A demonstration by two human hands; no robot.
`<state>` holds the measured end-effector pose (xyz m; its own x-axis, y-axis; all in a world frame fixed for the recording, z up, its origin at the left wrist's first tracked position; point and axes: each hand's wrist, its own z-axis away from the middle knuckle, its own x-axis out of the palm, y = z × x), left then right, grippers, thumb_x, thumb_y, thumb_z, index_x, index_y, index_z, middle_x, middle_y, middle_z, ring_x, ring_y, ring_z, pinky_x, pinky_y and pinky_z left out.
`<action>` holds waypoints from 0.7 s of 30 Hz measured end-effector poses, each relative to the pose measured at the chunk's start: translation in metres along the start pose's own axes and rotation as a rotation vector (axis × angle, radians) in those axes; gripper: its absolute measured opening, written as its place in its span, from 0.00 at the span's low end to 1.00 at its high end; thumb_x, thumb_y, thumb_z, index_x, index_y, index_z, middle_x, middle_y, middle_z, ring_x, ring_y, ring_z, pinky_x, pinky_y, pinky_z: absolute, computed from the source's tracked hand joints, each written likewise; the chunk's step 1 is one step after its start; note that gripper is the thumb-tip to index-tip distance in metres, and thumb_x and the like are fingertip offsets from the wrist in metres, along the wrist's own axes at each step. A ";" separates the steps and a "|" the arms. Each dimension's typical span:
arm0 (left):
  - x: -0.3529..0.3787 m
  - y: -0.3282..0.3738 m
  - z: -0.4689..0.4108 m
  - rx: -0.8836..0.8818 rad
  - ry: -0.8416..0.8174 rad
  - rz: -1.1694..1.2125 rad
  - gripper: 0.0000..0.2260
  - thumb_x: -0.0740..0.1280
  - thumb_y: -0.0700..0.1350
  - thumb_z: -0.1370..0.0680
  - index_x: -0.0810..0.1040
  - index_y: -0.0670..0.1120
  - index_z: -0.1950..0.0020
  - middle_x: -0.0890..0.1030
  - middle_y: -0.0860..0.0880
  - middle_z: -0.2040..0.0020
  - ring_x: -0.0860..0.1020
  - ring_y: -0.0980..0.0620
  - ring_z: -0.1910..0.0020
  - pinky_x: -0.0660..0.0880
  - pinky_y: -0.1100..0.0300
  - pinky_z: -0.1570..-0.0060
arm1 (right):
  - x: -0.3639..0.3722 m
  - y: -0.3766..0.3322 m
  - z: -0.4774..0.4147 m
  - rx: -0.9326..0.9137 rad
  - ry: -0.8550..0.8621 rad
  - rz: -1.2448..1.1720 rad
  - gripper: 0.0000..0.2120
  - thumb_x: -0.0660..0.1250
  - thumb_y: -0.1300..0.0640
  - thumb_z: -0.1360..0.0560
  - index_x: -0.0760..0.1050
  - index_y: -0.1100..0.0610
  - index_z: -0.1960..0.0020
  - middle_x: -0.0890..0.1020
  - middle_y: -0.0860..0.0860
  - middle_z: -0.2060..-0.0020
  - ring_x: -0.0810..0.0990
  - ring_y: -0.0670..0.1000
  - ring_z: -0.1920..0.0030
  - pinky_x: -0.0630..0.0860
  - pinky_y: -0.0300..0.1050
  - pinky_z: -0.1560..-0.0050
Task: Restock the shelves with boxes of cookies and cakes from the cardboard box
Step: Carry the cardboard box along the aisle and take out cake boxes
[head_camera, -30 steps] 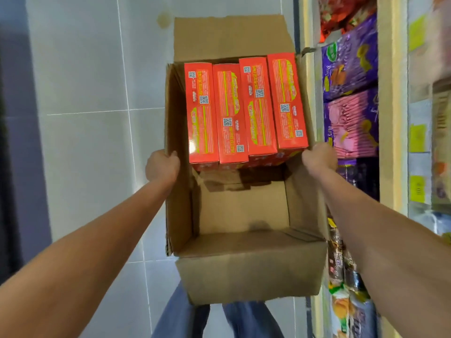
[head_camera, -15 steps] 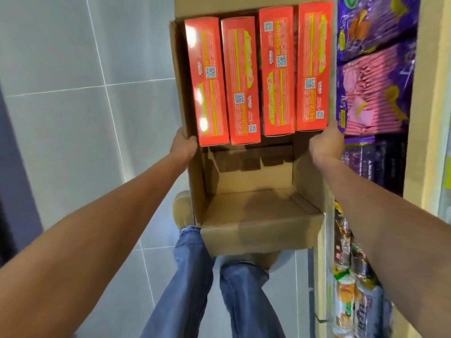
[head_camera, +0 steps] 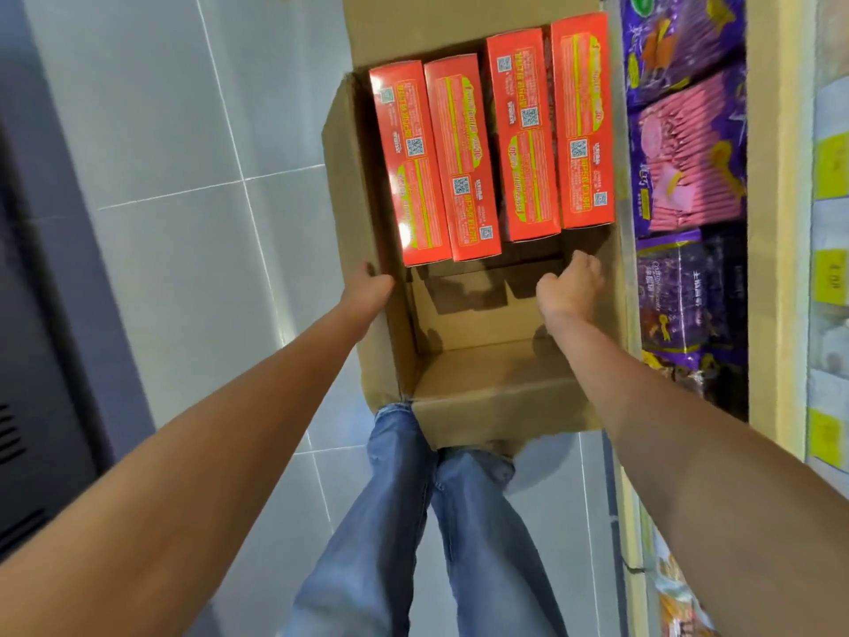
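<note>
An open cardboard box point(head_camera: 500, 402) sits low in front of me, above my knees. Several red cookie boxes point(head_camera: 491, 149) stand side by side in its far half; the near half holds nothing. My left hand point(head_camera: 370, 291) grips the box's left wall at its rim. My right hand point(head_camera: 572, 287) is inside the box, off the right wall, fingers loosely curled and holding nothing, just below the two right-hand red boxes.
Shelves point(head_camera: 776, 268) run along the right, stocked with purple and pink snack packs point(head_camera: 684, 144) and dark packs point(head_camera: 689, 296) below. Yellow price tags point(head_camera: 829, 167) line the shelf edge. White floor tiles point(head_camera: 183, 223) lie to the left, a dark cabinet point(head_camera: 32, 360) beyond.
The box has come lower and nearer. My right hand has let go of the right wall and moved inside the box toward the red boxes. My left hand keeps its hold.
</note>
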<state>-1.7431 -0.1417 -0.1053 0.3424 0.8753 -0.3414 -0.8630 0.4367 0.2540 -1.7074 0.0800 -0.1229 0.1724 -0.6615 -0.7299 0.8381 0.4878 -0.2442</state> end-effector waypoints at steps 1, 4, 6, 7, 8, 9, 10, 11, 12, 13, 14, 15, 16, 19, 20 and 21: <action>-0.002 0.001 0.009 0.007 -0.005 -0.016 0.24 0.58 0.39 0.21 0.57 0.42 0.24 0.65 0.43 0.28 0.67 0.42 0.30 0.67 0.49 0.31 | 0.000 -0.002 0.008 -0.019 -0.048 -0.030 0.24 0.59 0.65 0.24 0.63 0.60 0.28 0.64 0.56 0.28 0.63 0.58 0.28 0.65 0.54 0.29; -0.006 0.009 0.032 0.019 0.017 -0.017 0.26 0.58 0.39 0.20 0.54 0.43 0.23 0.62 0.44 0.25 0.64 0.43 0.28 0.65 0.49 0.29 | -0.006 -0.011 0.030 -0.051 -0.160 -0.106 0.23 0.58 0.65 0.23 0.64 0.58 0.28 0.69 0.56 0.31 0.69 0.57 0.32 0.70 0.57 0.33; -0.009 0.017 0.049 0.055 0.021 -0.021 0.25 0.58 0.39 0.20 0.56 0.42 0.24 0.64 0.44 0.26 0.66 0.44 0.29 0.66 0.56 0.32 | -0.014 -0.016 0.048 -0.045 -0.212 -0.150 0.23 0.57 0.64 0.22 0.64 0.57 0.28 0.70 0.55 0.31 0.70 0.57 0.32 0.71 0.53 0.34; -0.008 0.022 0.059 0.087 0.022 -0.032 0.23 0.57 0.38 0.20 0.58 0.41 0.25 0.67 0.45 0.28 0.67 0.45 0.31 0.66 0.59 0.37 | -0.015 -0.017 0.054 -0.030 -0.232 -0.169 0.23 0.57 0.64 0.22 0.64 0.57 0.28 0.70 0.54 0.31 0.70 0.56 0.32 0.71 0.49 0.35; -0.008 0.026 0.066 0.105 0.027 -0.042 0.22 0.57 0.37 0.20 0.61 0.41 0.26 0.69 0.45 0.30 0.69 0.45 0.32 0.66 0.61 0.41 | -0.018 -0.019 0.061 -0.017 -0.257 -0.188 0.22 0.57 0.65 0.21 0.64 0.57 0.28 0.70 0.54 0.31 0.70 0.55 0.31 0.69 0.47 0.35; -0.008 0.031 0.076 0.126 0.035 -0.061 0.21 0.57 0.37 0.20 0.62 0.41 0.27 0.70 0.44 0.31 0.69 0.45 0.32 0.66 0.61 0.42 | -0.020 -0.020 0.068 -0.017 -0.278 -0.206 0.22 0.57 0.65 0.21 0.64 0.57 0.28 0.71 0.54 0.31 0.70 0.55 0.31 0.69 0.46 0.36; -0.009 0.035 0.082 0.147 0.030 -0.091 0.20 0.57 0.38 0.20 0.62 0.41 0.27 0.70 0.44 0.31 0.69 0.45 0.32 0.66 0.60 0.40 | -0.024 -0.022 0.075 -0.008 -0.295 -0.229 0.21 0.57 0.65 0.21 0.65 0.57 0.28 0.71 0.54 0.31 0.70 0.55 0.31 0.69 0.45 0.36; -0.009 0.041 0.088 0.163 0.018 -0.116 0.21 0.58 0.39 0.20 0.62 0.41 0.26 0.69 0.44 0.29 0.69 0.45 0.31 0.66 0.58 0.36 | -0.026 -0.023 0.081 0.008 -0.306 -0.253 0.21 0.57 0.65 0.21 0.65 0.57 0.29 0.72 0.54 0.32 0.71 0.55 0.32 0.69 0.44 0.37; -0.010 0.043 0.088 0.166 0.014 -0.128 0.22 0.58 0.40 0.20 0.60 0.41 0.25 0.67 0.43 0.28 0.67 0.45 0.29 0.64 0.56 0.33 | -0.024 -0.025 0.086 0.020 -0.319 -0.264 0.21 0.57 0.65 0.21 0.65 0.58 0.29 0.72 0.55 0.32 0.71 0.54 0.32 0.69 0.43 0.38; -0.011 0.048 0.089 0.172 0.015 -0.132 0.24 0.58 0.42 0.19 0.57 0.42 0.24 0.64 0.43 0.25 0.64 0.45 0.27 0.62 0.54 0.30 | -0.024 -0.028 0.089 0.033 -0.333 -0.286 0.21 0.57 0.65 0.21 0.65 0.58 0.29 0.72 0.55 0.32 0.71 0.54 0.32 0.68 0.41 0.40; -0.011 0.051 0.087 0.172 0.013 -0.138 0.26 0.59 0.43 0.19 0.55 0.42 0.23 0.61 0.43 0.24 0.62 0.44 0.26 0.61 0.52 0.28 | -0.023 -0.030 0.092 0.051 -0.353 -0.300 0.20 0.56 0.64 0.21 0.65 0.58 0.29 0.72 0.55 0.32 0.71 0.55 0.33 0.67 0.40 0.43; -0.011 0.059 0.085 0.181 0.014 -0.137 0.27 0.59 0.44 0.20 0.54 0.42 0.23 0.60 0.43 0.24 0.61 0.44 0.25 0.60 0.51 0.28 | -0.022 -0.035 0.092 0.070 -0.359 -0.319 0.20 0.56 0.64 0.21 0.65 0.58 0.29 0.72 0.55 0.33 0.71 0.55 0.33 0.66 0.39 0.45; -0.011 0.064 0.081 0.187 0.019 -0.147 0.27 0.59 0.44 0.20 0.54 0.41 0.23 0.60 0.43 0.24 0.61 0.44 0.25 0.61 0.51 0.29 | -0.019 -0.038 0.092 0.089 -0.366 -0.315 0.20 0.56 0.64 0.20 0.65 0.59 0.29 0.72 0.55 0.33 0.71 0.55 0.33 0.66 0.39 0.46; -0.015 0.083 0.063 0.228 0.036 -0.169 0.22 0.61 0.43 0.20 0.60 0.41 0.27 0.70 0.44 0.31 0.69 0.47 0.31 0.68 0.56 0.39 | -0.008 -0.052 0.086 0.138 -0.388 -0.318 0.20 0.56 0.64 0.21 0.67 0.61 0.30 0.73 0.56 0.35 0.71 0.55 0.34 0.67 0.41 0.45; -0.018 0.090 0.049 0.239 0.030 -0.170 0.21 0.63 0.44 0.21 0.62 0.42 0.29 0.72 0.47 0.35 0.71 0.50 0.35 0.69 0.57 0.43 | -0.002 -0.057 0.081 0.166 -0.398 -0.337 0.19 0.57 0.64 0.21 0.68 0.62 0.31 0.74 0.56 0.38 0.72 0.55 0.37 0.67 0.41 0.47; -0.021 0.097 0.039 0.268 0.025 -0.158 0.22 0.65 0.46 0.22 0.63 0.44 0.31 0.73 0.51 0.38 0.73 0.52 0.37 0.69 0.58 0.45 | 0.003 -0.062 0.076 0.196 -0.402 -0.367 0.16 0.57 0.64 0.22 0.70 0.64 0.35 0.75 0.55 0.44 0.73 0.55 0.42 0.66 0.40 0.49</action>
<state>-1.8190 -0.1095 -0.0384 0.4528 0.7882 -0.4169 -0.6696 0.6093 0.4247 -1.7192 0.0047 -0.0609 0.0035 -0.9505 -0.3107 0.9538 0.0966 -0.2846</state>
